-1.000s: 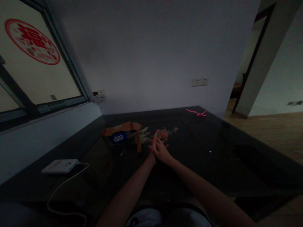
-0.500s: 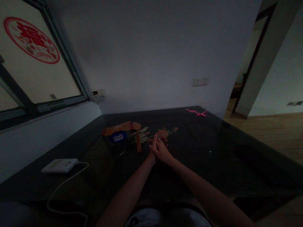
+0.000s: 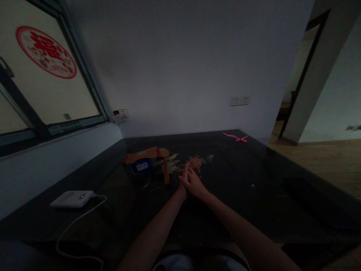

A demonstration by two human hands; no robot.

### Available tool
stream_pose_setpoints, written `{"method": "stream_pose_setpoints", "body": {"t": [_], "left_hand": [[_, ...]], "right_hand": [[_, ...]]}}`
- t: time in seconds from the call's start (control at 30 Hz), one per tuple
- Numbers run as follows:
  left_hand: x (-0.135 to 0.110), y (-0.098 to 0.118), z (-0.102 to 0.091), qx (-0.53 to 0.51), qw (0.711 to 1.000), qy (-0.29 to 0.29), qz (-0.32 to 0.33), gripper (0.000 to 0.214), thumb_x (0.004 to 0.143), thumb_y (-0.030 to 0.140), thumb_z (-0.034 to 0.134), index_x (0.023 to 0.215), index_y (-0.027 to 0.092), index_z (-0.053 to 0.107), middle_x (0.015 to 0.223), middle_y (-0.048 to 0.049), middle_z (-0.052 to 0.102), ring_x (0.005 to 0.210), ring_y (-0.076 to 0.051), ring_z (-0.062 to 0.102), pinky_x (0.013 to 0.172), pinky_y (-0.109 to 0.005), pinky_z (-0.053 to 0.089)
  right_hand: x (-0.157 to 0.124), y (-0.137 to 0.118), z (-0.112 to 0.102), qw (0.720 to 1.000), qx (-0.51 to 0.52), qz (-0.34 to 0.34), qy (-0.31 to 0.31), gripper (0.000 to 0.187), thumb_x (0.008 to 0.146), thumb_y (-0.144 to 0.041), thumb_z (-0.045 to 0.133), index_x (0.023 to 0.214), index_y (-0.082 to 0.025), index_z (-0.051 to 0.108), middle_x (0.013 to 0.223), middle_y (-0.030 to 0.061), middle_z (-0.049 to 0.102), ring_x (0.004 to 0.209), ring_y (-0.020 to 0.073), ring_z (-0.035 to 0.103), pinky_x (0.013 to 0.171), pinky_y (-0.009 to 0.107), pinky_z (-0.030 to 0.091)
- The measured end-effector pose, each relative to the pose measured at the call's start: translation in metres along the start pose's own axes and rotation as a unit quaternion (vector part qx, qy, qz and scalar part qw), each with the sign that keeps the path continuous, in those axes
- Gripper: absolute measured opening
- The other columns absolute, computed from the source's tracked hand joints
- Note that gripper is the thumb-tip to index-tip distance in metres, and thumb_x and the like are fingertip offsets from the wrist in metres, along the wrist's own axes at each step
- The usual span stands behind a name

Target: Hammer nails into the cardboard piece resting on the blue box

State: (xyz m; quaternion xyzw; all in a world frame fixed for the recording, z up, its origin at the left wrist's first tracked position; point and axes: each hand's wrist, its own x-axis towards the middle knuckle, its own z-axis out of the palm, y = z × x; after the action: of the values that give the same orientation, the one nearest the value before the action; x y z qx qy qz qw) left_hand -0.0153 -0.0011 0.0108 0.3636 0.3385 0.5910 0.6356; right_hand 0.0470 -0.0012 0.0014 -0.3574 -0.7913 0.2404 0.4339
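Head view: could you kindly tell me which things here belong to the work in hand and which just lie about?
In hand: left hand, right hand, pressed together; coloured scraps just beyond them; orange strip beside them.
Lying about: pink ribbon, white device with cable, blue box.

We count one table [image 3: 248, 165]. Above the table there are two hands, one left hand [image 3: 184, 176] and one right hand [image 3: 195, 184]. On the table we see one white box [image 3: 72, 198], one white cord [image 3: 73, 226], one blue box [image 3: 141, 166], one orange stick [image 3: 166, 175] and one pink ribbon [image 3: 237, 137]. Up past the table's left side is one round red sticker [image 3: 46, 52].
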Motion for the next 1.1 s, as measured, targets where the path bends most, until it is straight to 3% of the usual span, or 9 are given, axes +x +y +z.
{"method": "stream_pose_setpoints", "body": {"t": [0.3,0.57,0.9,1.1], "left_hand": [[0.0014,0.0,-0.0009,0.002,1.0,-0.005,0.01,0.042,0.085,0.047,0.037,0.121,0.028,0.044,0.105,-0.007,0.059,0.106,-0.027,0.052,0.085,-0.042,0.046],[-0.0002,0.0011,0.001,-0.017,1.0,-0.011,0.018,0.045,0.082,0.046,0.041,0.119,0.022,0.043,0.105,-0.0091,0.059,0.101,-0.025,0.055,0.076,-0.037,0.051],[0.0039,0.0002,-0.0009,-0.006,1.0,0.0,0.002,0.04,0.087,0.045,0.033,0.121,0.028,0.044,0.106,-0.0071,0.059,0.107,-0.026,0.052,0.086,-0.042,0.046],[0.0044,-0.0057,-0.0059,-0.012,1.0,-0.016,0.022,0.041,0.087,0.045,0.033,0.122,0.028,0.044,0.103,-0.0063,0.06,0.101,-0.025,0.055,0.084,-0.041,0.047]], "right_hand": [[-0.0005,-0.0011,-0.0008,1.0,0.012,0.008,0.002,0.034,0.084,-0.036,0.05,0.111,-0.019,0.06,0.11,0.0114,0.053,0.104,0.0238,0.05,0.09,0.037,0.039],[0.0004,-0.0016,-0.0007,1.0,-0.007,0.003,-0.002,0.036,0.085,-0.037,0.048,0.111,-0.016,0.06,0.109,0.0124,0.054,0.104,0.0234,0.05,0.092,0.036,0.038],[0.0009,0.001,0.0003,1.0,-0.008,-0.001,-0.002,0.035,0.085,-0.037,0.048,0.112,-0.017,0.06,0.109,0.0123,0.054,0.104,0.0244,0.049,0.091,0.038,0.038],[0.0005,0.0008,0.0004,1.0,-0.014,-0.001,-0.002,0.035,0.085,-0.037,0.048,0.111,-0.016,0.06,0.108,0.013,0.054,0.102,0.0247,0.05,0.09,0.039,0.038]]}}
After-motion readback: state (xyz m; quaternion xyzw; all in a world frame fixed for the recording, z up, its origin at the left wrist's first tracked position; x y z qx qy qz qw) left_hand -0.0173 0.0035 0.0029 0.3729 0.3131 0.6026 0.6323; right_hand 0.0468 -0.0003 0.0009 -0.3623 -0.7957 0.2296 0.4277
